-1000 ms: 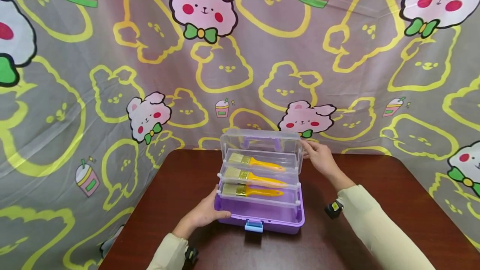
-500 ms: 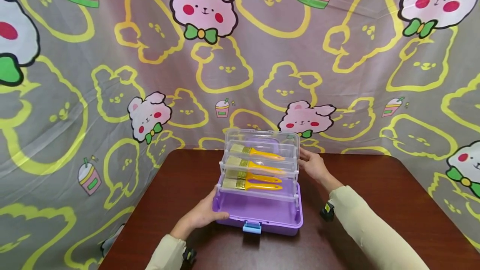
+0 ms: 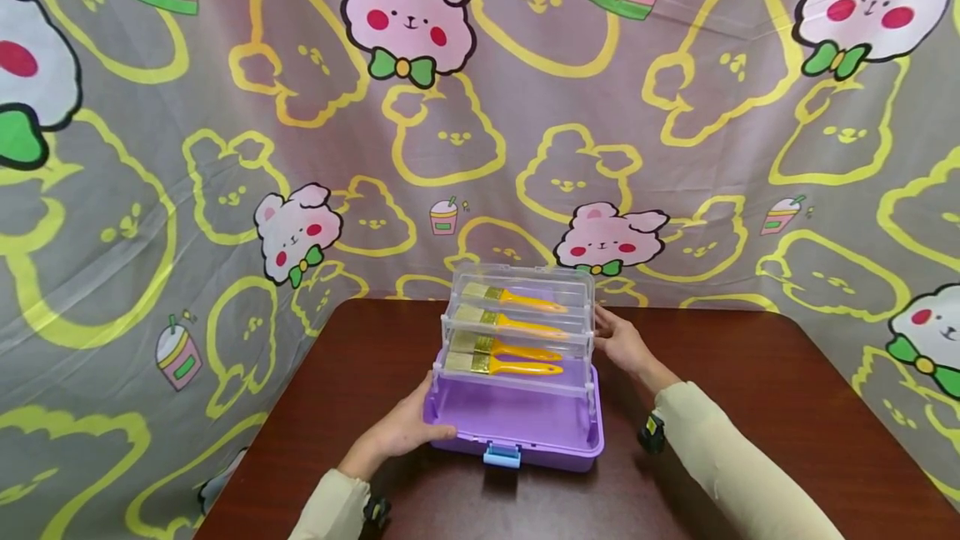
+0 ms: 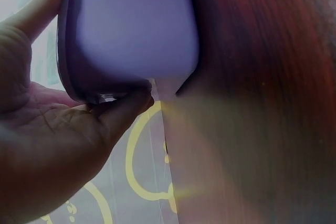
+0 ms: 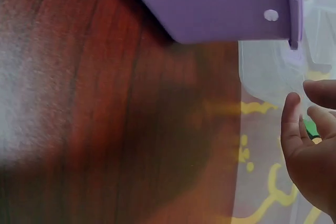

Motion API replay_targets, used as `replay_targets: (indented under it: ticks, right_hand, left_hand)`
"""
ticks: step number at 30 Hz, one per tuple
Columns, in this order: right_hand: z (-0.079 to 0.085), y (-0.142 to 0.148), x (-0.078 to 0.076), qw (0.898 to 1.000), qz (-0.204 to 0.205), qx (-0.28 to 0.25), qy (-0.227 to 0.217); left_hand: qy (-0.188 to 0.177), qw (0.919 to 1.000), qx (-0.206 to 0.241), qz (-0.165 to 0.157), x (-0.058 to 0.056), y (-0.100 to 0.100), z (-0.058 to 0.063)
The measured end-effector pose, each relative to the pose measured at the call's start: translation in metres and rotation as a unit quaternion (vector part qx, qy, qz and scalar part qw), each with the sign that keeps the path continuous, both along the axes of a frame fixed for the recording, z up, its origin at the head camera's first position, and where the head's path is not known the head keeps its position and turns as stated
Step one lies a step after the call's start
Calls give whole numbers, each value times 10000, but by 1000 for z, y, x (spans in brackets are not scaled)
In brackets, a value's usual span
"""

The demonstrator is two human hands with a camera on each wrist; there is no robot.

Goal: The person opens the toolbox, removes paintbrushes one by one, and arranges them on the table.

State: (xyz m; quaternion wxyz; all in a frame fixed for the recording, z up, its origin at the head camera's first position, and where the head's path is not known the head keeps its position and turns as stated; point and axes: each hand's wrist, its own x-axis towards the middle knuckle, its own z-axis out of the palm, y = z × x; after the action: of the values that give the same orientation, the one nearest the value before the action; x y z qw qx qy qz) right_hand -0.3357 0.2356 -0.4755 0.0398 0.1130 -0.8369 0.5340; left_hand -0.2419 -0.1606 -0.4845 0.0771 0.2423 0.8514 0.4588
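Observation:
A purple toolbox (image 3: 525,440) with a blue latch (image 3: 502,455) stands opened on the table. Its clear trays (image 3: 517,386) are fanned out in steps, and several paintbrushes (image 3: 525,368) with yellow handles and pale bristles lie in them. Behind the trays rises the clear lid (image 3: 525,273). My left hand (image 3: 405,423) grips the box's left front corner, thumb over the front rim, fingers along the side. At the lid's right edge, my right hand (image 3: 626,348) holds on with bent fingers; some fingertips are hidden behind it. In the right wrist view, thumb and fingers of my right hand (image 5: 315,145) are beside the lid.
The box sits on a dark reddish-brown table (image 3: 352,357). Behind and at the sides hangs a grey cloth (image 3: 480,107) printed with yellow outlines and white rabbits. Bare table top lies left and right of the box.
The lid has tilted further back and the trays have risen and spread, so another paintbrush shows. My right hand has moved slightly left and down with the lid. My left hand stays on the corner.

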Motion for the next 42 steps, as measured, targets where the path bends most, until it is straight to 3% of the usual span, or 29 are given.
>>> replay_targets:
  ticks: [6, 14, 26, 29, 31, 34, 38, 42]
  right_hand:
    - [-10, -1, -1, 9993, 287, -253, 7]
    - [-15, -6, -1, 9977, 230, -397, -504]
    - [-24, -8, 0, 9900, 393, -953, -960]
    - [-24, -8, 1, 9899, 366, -990, -948]
    - [-21, -8, 3, 9936, 290, -711, -825]
    - [-11, -5, 13, 9986, 31, 404, -333]
    - [10, 1, 29, 9822, -298, 1809, 411]
    - [33, -3, 41, 9749, -226, 2101, 698]
  left_hand:
    - [7, 10000, -21, 87, 0, 1, 1]
    - [-17, 10000, 28, -4, -1, 1, 1]
    - [-216, 9991, -264, 246, -1, 1, 1]
    - [-188, 9998, -70, 34, -2, 1, 1]
    - [-135, 9996, 128, -200, -3, 1, 1]
    - [-122, 9984, 320, -444, -5, 0, 2]
    - [-183, 9985, 215, -464, -6, -1, 2]
    - [-152, 9974, 321, -634, -10, -1, 2]
